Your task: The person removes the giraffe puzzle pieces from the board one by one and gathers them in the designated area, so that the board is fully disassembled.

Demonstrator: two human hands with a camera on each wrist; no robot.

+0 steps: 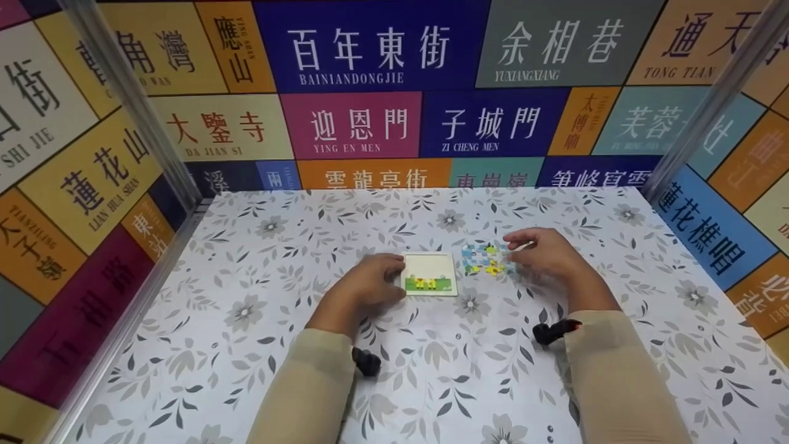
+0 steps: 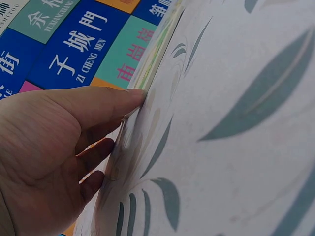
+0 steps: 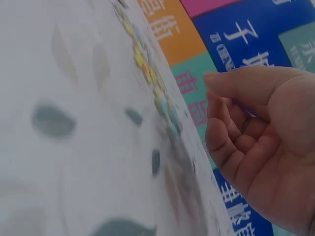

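A square, white-rimmed puzzle tray (image 1: 429,274) lies on the table, with a strip of green, yellow and red picture pieces along its near side and a bare pale area above. My left hand (image 1: 373,280) rests at its left side, thumb by the near corner and fingers by the far one. In the left wrist view the thumb tip touches the tray's edge (image 2: 156,63). To the tray's right lie several loose puzzle pieces (image 1: 487,259), blue, white and yellow. My right hand (image 1: 542,254) hovers at their right side, fingers loosely bent, with nothing visible between thumb and fingers.
A white cloth (image 1: 246,370) with grey flowers and leaves covers the table. Panels with coloured street-name signs (image 1: 357,123) stand behind and at both sides, with clear posts (image 1: 709,105) at the corners. Dark wrist devices (image 1: 368,362) sit at both sleeves.
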